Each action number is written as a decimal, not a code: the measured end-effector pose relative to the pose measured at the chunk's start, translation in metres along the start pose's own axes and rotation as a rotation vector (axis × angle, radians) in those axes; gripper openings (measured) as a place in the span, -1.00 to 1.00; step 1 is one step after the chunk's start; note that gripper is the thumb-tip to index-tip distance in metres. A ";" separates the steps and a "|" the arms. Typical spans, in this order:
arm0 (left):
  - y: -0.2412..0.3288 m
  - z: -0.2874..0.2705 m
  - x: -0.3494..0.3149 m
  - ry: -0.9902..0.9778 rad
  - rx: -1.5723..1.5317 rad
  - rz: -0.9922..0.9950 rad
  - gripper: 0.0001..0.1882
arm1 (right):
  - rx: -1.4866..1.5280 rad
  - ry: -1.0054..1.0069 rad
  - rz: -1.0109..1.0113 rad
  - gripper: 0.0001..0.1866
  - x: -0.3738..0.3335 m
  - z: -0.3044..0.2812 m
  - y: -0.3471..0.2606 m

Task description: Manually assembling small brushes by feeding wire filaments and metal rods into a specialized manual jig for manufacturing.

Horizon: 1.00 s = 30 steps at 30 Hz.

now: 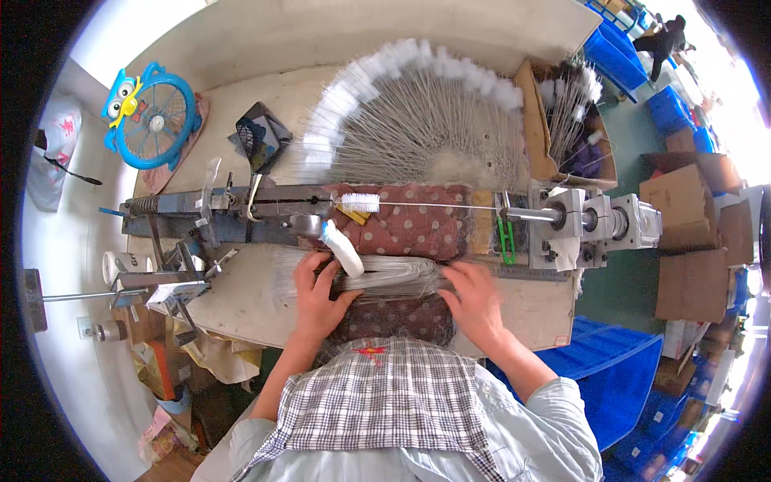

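Observation:
A thick bundle of thin grey wires lies crosswise at the front of the workbench, its right end bent into loops. My left hand is closed round its left part, thumb on the near side and fingers on the far side. At the looped end, my right hand grips it with thumb and fingers. Just beyond, a white-bristled brush on a long wire stem is stretched level along a metal twisting machine. A curved white-wrapped lever reaches down over the bundle beside my left hand.
Many finished white-tipped brushes fan out at the back of the workbench. A cardboard box of brushes stands to their right. A blue owl-shaped fan is at the back left. Blue crates are low on the right.

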<state>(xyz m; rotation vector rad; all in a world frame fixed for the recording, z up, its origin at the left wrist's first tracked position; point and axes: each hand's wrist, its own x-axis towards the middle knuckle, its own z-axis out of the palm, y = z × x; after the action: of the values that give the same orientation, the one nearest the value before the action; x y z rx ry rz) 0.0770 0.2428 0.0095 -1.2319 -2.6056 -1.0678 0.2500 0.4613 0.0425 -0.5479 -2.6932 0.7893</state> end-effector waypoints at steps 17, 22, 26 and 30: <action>-0.058 -0.034 -0.010 0.171 -0.190 -0.275 -0.53 | 0.076 -0.125 0.103 -0.71 0.004 0.009 0.017; -0.055 -0.023 -0.019 0.170 -0.647 -0.429 -0.57 | 0.142 -0.250 0.167 -0.65 -0.003 0.010 0.001; -0.036 -0.032 -0.017 0.182 -0.732 -0.491 -0.54 | 0.191 -0.306 0.107 -0.61 0.009 0.004 0.007; -0.039 -0.033 -0.041 0.230 -0.746 -0.494 -0.54 | 0.193 -0.417 0.041 -0.57 0.008 -0.004 0.006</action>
<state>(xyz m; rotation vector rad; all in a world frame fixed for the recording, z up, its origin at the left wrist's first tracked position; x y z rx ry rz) 0.0702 0.1792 -0.0011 -0.4386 -2.4397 -2.2484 0.2461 0.4714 0.0441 -0.4312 -2.9310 1.2833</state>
